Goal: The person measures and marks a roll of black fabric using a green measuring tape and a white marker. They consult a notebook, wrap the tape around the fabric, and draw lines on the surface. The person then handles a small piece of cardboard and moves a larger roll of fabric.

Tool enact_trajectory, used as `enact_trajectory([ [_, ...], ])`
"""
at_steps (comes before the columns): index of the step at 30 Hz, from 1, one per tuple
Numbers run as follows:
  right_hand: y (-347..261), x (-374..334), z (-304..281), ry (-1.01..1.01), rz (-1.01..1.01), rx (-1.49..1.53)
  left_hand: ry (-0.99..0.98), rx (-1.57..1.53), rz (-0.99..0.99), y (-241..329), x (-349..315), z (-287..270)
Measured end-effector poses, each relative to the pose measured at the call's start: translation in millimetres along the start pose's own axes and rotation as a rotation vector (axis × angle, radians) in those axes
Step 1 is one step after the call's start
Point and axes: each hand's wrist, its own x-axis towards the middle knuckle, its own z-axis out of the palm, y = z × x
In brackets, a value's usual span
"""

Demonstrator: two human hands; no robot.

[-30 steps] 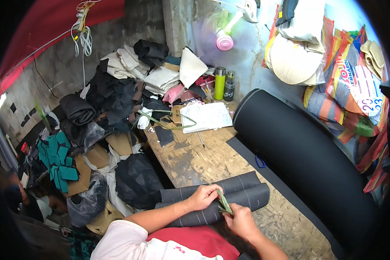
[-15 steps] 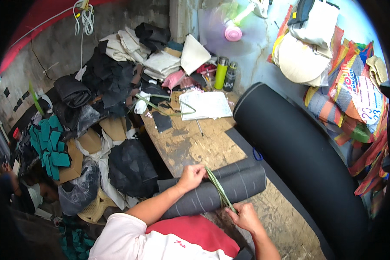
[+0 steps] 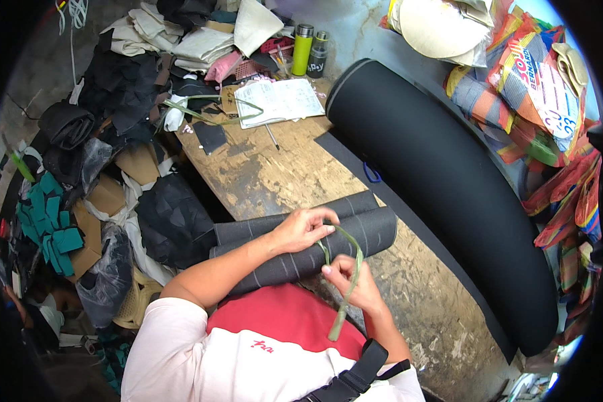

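Table, worn wood, is running away from the person, w/ a cloth heap, mostly blk & off-white, piling up on its L side. Big blk roll is lying lengthwise along table's R side; mesh bags, multicolored, are hanging beyond it nr the wall. Striped rolls, two dark ones w/ light lines, are lying side by side & touching, across the near part of table, just in front of the person's chest. Open notebook is resting at the far end, w/ a yellow-green bottle & a dark bottle standing just behind. L hand is sitting over the striped rolls, thumb & fingertips closing narrowly on the green strip. R hand, nearer the body, is curling its fingers & pinching a short length of same strip; the longer end is arching over R hand & dangling toward the red-and-white shirt. Can't tell if strip is passing fully around the rolls, underside hidden. Blue loop is poking out beside the big roll; pen is lying just below the notebook.
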Motion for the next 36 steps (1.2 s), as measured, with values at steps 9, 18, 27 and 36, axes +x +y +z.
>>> enact_trajectory([
  [9,-1.6,36.6,4.1,0.235,0.175,0.809,-0.147,0.062,0.231,-2.3,-10.3,-5.5],
  [18,-19.5,20.9,8.1,0.341,-0.259,0.217,-0.062,0.162,0.245,-2.0,-11.9,5.3],
  [27,5.2,27.0,33.8,0.653,-0.336,-0.307,0.016,0.031,0.22,-5.0,-15.2,1.6],
  [36,7.6,26.3,42.6,0.66,-0.498,-0.68,0.132,-0.335,-0.326,1.8,-13.2,9.6],
])
